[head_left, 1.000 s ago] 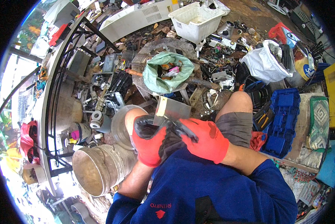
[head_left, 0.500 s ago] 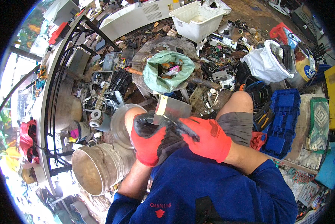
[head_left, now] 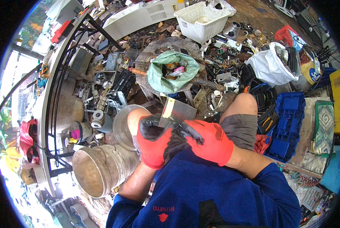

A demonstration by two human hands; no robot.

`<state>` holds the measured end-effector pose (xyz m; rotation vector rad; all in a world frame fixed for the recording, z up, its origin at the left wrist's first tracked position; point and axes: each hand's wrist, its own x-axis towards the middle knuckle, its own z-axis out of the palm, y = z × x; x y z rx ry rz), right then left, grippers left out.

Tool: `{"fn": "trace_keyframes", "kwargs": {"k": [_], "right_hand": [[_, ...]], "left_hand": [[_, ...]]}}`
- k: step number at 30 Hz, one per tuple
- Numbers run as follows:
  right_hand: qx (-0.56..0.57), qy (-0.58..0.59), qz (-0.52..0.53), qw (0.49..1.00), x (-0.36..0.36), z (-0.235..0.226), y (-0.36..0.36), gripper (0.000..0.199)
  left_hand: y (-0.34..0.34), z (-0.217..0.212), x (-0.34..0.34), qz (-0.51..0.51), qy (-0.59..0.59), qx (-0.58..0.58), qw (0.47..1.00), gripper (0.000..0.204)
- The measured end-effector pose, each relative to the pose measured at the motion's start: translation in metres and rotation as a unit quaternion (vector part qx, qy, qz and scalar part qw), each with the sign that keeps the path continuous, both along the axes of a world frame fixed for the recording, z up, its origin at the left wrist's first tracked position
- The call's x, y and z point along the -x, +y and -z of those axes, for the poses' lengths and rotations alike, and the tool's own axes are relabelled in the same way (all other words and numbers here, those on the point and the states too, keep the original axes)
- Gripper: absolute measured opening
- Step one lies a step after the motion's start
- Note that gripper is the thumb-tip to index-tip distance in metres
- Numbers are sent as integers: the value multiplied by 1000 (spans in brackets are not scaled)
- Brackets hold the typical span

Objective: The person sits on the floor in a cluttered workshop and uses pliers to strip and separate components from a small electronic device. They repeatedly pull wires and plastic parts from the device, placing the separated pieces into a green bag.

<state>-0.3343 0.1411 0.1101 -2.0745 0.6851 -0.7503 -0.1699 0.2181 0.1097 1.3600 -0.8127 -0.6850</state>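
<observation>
Both gloved hands grip a grey metal box (head_left: 176, 112) over the person's lap: the left hand (head_left: 153, 142) clasps its near-left corner, the right hand (head_left: 208, 140) pinches the near edge. Its sharp sheet edges might cut the gloves, or it could slip onto the scrap beyond.

Matt red-and-black coated fabric gloves (head_left: 155, 142), dull grey sheet-metal box (head_left: 176, 112), tarnished metal drum (head_left: 101, 169).

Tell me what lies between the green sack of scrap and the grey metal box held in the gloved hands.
In the head view, between the green sack and the metal box lies only dark scrap litter and a wooden strip on the ground.
</observation>
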Motion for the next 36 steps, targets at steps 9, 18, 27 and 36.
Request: {"fn": "trace_keyframes", "kwargs": {"k": [9,18,27,36], "right_hand": [[-4,6,3,1000,1,4,2,37],[1,-16,13,1000,-1,6,2,35],[-101,-40,-19,994,-2,9,-12,28],[18,23,33,999,0,1,0,32]], "left_hand": [[-1,3,5,-13,26,-8,1000,37],[-3,4,7,-22,37,6,999,35],[-8,1,-4,19,22,-37,999,39],[-3,-4,0,5,-24,-45,999,39]]}}
